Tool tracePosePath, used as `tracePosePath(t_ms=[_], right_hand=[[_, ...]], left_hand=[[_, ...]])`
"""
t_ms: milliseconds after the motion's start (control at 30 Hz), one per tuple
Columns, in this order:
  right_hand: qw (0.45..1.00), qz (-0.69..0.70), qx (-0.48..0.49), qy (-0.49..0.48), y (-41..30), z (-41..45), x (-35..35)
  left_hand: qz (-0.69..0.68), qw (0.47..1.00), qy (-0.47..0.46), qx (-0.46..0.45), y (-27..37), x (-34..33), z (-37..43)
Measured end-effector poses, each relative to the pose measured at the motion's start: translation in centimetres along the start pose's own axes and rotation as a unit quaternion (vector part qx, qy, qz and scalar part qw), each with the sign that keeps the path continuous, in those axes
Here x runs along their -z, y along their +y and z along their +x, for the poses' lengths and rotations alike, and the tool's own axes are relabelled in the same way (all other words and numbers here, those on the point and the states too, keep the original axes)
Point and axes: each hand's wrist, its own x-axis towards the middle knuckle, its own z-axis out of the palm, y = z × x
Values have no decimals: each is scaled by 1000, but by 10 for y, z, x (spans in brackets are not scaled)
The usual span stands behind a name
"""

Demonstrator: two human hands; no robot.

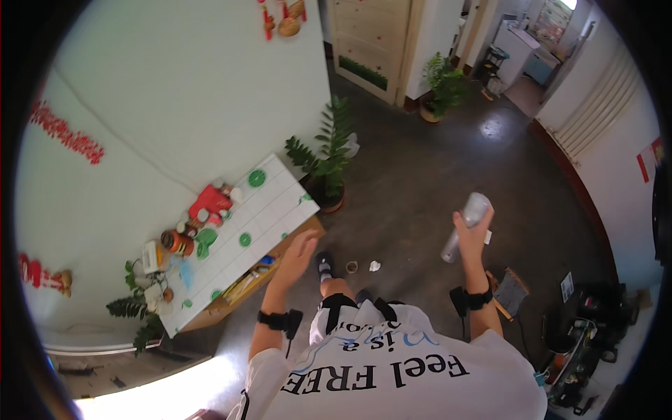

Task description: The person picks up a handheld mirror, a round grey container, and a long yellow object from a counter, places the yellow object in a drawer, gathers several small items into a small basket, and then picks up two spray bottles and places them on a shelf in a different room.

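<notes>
My right hand (pixel 472 233) is closed around a clear, whitish bottle-like container (pixel 476 209), held tilted above the dark floor at the right. Its contents cannot be made out. My left hand (pixel 300 255) hangs empty, fingers extended, beside the front edge of a table with a white cover (pixel 268 210) printed with green citrus slices. Below that cover an open drawer (pixel 247 286) shows several small things, one of them blue. Along the wall side of the table stand an orange jar (pixel 177 242), a red bag (pixel 211 200) and a green item (pixel 206 242).
A potted plant (pixel 331 157) stands at the table's far corner, another (pixel 438 86) by the door. On the floor lie a ring-shaped thing (pixel 352 267) and a crumpled white scrap (pixel 374 266). A small folding stool (pixel 510 294) stands right of my right forearm, near dark clutter (pixel 583 325).
</notes>
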Motion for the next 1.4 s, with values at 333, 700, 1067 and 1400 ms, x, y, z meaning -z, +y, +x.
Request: tracePosePath(t_ms=[333, 700, 1067, 1400], right_hand=[[987, -136, -40, -80, 16, 85, -58], [966, -121, 29, -225, 17, 325, -200], [955, -251, -140, -69, 168, 440, -190], [953, -214, 56, -209, 238, 771, -379]], left_hand=[[7, 988, -4, 152, -105, 3, 120], [10, 998, -55, 23, -25, -2, 463], [21, 977, -214, -7, -5, -54, 709], [8, 993, -65, 95, -30, -48, 904]])
